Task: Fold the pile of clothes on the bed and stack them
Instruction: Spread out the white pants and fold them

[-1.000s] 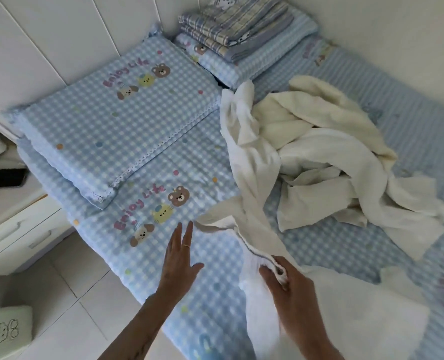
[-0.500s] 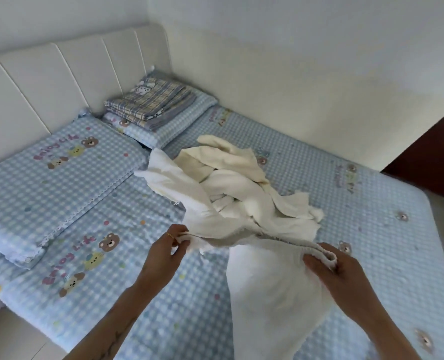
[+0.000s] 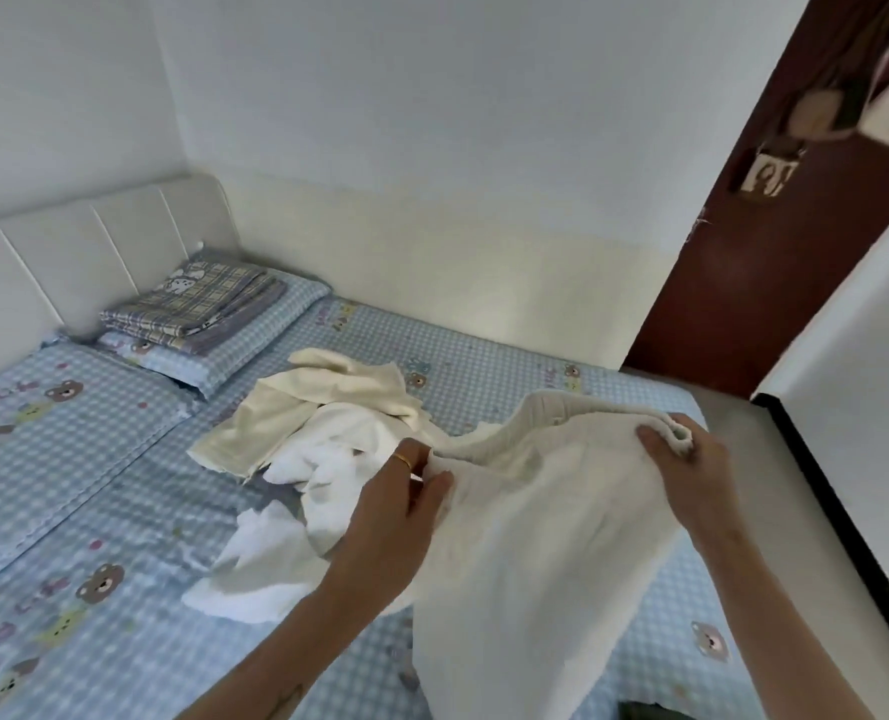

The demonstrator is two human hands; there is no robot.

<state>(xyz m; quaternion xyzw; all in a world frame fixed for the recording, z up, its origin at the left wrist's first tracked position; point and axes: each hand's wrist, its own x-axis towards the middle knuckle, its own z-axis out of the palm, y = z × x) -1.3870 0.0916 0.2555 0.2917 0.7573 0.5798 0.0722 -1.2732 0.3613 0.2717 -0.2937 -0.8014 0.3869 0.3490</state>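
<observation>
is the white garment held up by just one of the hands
No, the left hand and right hand both grip the white garment by its waistband.

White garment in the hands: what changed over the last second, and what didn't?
The left hand, open a second ago, now pinches the white garment; both hands lifted it off the pile of clothes. The right hand kept gripping its edge. The folded plaid stack stayed put.
</observation>
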